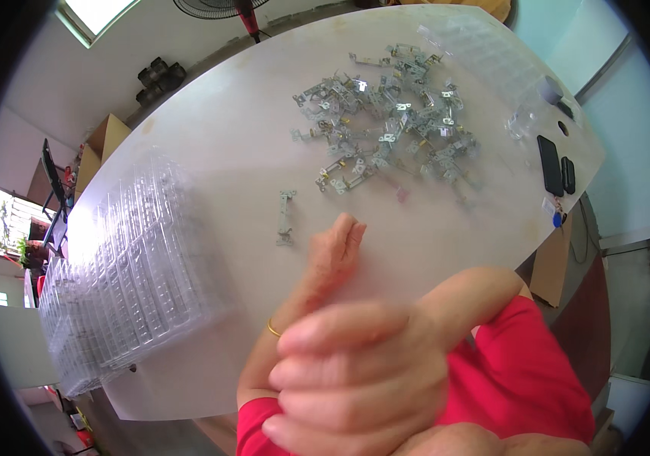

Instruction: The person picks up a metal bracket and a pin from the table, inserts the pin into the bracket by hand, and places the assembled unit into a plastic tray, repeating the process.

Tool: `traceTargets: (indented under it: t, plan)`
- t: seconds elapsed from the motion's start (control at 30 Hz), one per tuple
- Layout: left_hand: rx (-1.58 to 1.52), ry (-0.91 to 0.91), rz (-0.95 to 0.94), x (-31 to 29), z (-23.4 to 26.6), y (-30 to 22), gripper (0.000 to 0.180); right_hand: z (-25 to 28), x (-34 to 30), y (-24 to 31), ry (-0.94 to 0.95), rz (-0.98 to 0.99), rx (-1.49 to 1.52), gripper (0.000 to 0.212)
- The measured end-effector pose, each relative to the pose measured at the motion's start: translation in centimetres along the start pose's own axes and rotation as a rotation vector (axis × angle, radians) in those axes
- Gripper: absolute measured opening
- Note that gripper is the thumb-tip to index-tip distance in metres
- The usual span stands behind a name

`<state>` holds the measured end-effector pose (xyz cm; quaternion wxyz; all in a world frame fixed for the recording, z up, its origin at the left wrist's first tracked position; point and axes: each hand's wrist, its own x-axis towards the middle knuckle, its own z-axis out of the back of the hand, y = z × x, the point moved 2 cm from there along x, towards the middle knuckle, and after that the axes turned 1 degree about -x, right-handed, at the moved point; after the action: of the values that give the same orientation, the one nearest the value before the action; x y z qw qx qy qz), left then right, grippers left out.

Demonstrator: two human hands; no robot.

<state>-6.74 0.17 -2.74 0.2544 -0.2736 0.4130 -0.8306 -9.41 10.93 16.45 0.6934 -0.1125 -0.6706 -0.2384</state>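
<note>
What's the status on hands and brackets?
Left hand closed, apart from lone metal bracket. Right hand raised, blurred, blocking lower view. Bracket pile beyond.

Red top point(496, 391), plain cloth, soft creases. 2 short sleeves, left sleeve point(258, 416) and right sleeve point(542, 357), same red, right cuff ending near the elbow. 1 thin gold-coloured bangle point(272, 327) on left forearm point(259, 368). 2 bare hands, left hand point(336, 247) and right hand point(363, 368); right fingers blurred, fine detail unclear
</note>
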Motion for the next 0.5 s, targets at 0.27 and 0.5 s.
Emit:
traceTargets:
  t: [0.27, 0.5]
  plan:
    - [-0.398, -0.273, -0.305, 1.5, 1.1, -1.3, 0.013, 4.5, -8.7, -9.7, 0.408, -0.446, -0.271, 0.022]
    - [-0.547, -0.319, 0.237, 0.3, 1.6, -0.2, 0.021, 4.6, -14.1, -11.8, 0.384, -0.864, -0.143, 0.022]
